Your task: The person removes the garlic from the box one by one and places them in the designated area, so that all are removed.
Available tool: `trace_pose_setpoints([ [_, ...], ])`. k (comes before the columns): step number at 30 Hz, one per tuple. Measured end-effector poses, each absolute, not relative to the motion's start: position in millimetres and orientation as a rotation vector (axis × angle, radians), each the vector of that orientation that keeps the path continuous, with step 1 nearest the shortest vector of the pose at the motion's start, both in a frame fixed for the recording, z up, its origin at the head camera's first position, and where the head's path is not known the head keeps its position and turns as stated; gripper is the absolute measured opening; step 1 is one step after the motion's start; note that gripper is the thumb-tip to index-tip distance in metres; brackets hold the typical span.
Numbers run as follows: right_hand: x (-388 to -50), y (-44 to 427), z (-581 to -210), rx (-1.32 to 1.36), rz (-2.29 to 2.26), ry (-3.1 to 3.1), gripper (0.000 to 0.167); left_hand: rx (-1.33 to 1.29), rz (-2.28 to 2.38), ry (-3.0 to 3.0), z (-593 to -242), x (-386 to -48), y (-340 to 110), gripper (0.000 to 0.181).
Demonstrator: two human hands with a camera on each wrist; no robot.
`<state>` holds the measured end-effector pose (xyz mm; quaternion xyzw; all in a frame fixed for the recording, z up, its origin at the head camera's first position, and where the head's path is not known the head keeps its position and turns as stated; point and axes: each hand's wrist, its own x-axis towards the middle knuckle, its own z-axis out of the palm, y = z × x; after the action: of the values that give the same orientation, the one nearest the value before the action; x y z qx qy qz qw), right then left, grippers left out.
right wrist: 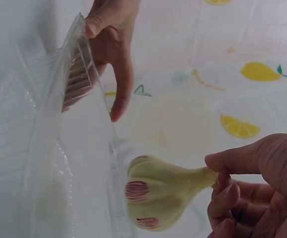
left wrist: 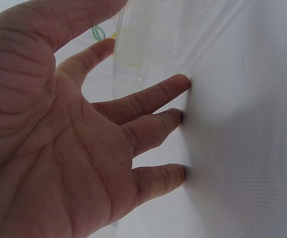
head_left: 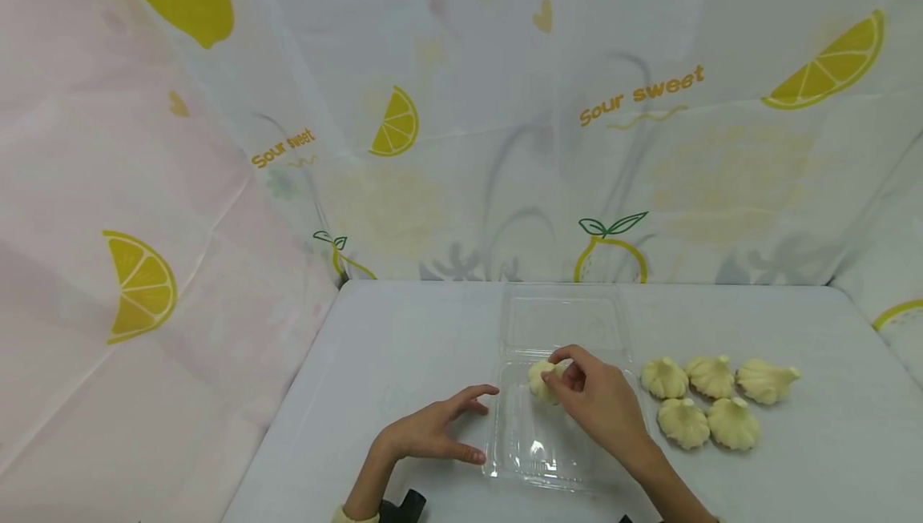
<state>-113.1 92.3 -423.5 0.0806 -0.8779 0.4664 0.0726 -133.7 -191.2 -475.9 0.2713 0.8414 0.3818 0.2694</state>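
Observation:
A garlic bulb (right wrist: 155,194), pale with purple streaks, hangs by its stem from the thumb and fingers of my right hand (head_left: 602,403). In the head view it is over the back part of a clear plastic container (head_left: 534,459) with its lid (head_left: 566,319) folded back. At the container's left side is my left hand (head_left: 436,427), fingers spread and holding nothing. Its thumb is at the container's edge, and in the left wrist view several fingertips (left wrist: 175,116) rest on the white tabletop.
Several more garlic bulbs (head_left: 710,403) lie in two rows on the table (head_left: 815,459), right of the container. A lemon-print cloth (head_left: 461,187) hangs behind and to the sides. A dark object (head_left: 404,505) shows by the left wrist.

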Motion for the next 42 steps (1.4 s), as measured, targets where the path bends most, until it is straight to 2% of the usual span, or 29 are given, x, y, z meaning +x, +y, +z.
trace_pose_setpoints([
  [13,-109.7,128.7,-403.6,0.206,1.419,-2.624,0.019,0.715,1.039,2.260,-475.9,-132.9,-191.6,0.087],
  [42,-101.7,221.5,-387.3,0.068,1.249,-2.681,0.023,0.725,1.017,2.287,-479.5,-132.6,-193.6,0.087],
])
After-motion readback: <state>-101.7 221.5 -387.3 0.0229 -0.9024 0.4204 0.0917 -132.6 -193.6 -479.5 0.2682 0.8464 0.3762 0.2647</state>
